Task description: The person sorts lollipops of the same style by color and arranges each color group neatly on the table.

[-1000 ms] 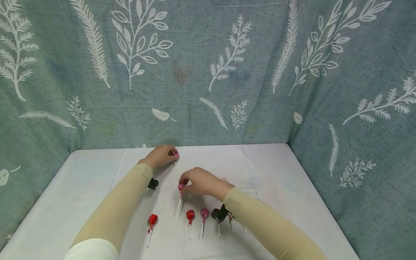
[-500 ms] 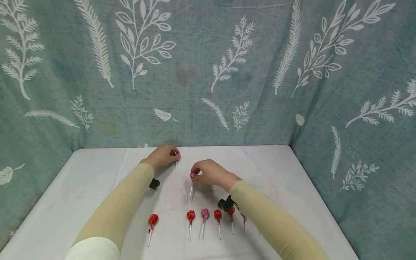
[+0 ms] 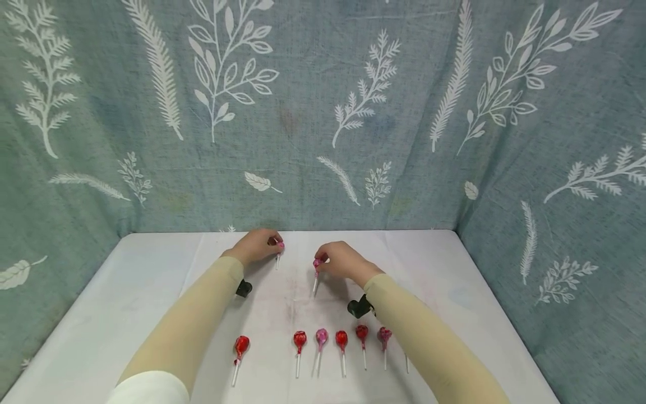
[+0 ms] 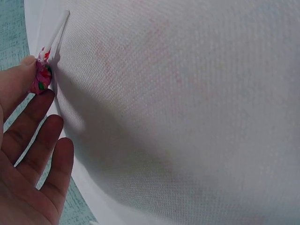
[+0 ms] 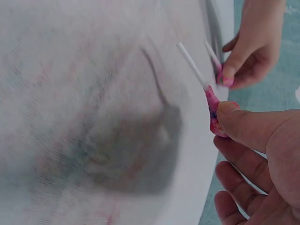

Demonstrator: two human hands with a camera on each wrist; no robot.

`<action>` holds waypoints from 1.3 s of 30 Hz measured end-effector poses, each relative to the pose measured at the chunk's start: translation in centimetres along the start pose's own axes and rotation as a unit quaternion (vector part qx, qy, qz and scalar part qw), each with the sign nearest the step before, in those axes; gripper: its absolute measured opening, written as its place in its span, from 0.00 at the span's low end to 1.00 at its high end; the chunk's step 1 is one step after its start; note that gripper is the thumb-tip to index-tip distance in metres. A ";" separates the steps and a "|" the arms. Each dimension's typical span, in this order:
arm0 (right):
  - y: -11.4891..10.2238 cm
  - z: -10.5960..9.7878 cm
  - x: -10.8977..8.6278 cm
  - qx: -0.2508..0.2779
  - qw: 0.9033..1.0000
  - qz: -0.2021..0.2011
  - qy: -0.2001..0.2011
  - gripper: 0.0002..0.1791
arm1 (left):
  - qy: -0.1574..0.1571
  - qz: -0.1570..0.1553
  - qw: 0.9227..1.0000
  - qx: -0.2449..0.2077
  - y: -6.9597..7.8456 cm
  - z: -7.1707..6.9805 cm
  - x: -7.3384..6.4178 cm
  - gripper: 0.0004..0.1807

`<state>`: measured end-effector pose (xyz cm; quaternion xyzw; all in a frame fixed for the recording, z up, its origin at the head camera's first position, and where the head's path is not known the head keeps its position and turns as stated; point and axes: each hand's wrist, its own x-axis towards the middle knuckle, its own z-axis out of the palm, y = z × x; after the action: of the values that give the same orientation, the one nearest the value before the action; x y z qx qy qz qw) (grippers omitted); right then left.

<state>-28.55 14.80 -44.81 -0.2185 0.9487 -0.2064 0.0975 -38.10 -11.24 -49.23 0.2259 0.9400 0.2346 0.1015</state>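
Near the table's far edge my left hand (image 3: 256,245) pinches a pink lollipop (image 4: 42,77) by its wrapped head, between thumb and index finger. Its white stick lies close to the cloth. To the right of it, my right hand (image 3: 344,261) pinches a second pink lollipop (image 5: 214,110) by the head, its stick toward me and its shadow apart from it on the cloth. Closer to me lies a row of several lollipops, among them a red one (image 3: 300,339), a pink one (image 3: 322,336) and another red one (image 3: 341,340). My right sleeve hides part of the row's right end.
A single red lollipop (image 3: 241,344) lies left of the row, near my left forearm. White cloth covers the table (image 3: 434,264). A blue-green leaf-patterned curtain (image 3: 303,112) stands behind the table and along its sides.
My right hand has moved the pink lollipop away from me and to the right, uncovering more of the row. The left hand stays at the far edge, holding its lollipop.
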 end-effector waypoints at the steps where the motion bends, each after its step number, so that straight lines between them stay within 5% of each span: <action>1: 0.2 -0.1 0.2 0.001 1.000 0.002 0.002 0.12 | 0.001 -0.002 1.000 -0.003 0.0 0.0 0.0 0.13; 22: 0.7 -0.5 5.0 -0.005 0.999 0.033 -0.006 0.13 | 0.008 -0.018 1.000 -0.014 0.3 0.0 -0.7 0.13; 30: 0.7 0.5 6.7 -0.015 0.999 0.029 -0.003 0.08 | 0.008 -0.033 0.999 -0.011 0.3 1.3 -0.5 0.14; 39: -0.5 0.5 8.1 -0.022 1.000 0.014 -0.002 0.07 | 0.017 -0.034 0.999 -0.012 0.6 0.3 -1.2 0.14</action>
<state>-35.41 10.52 -45.87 -0.2077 0.9559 -0.1836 0.0975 -36.72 -11.22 -49.07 0.1890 0.9459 0.2457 0.0957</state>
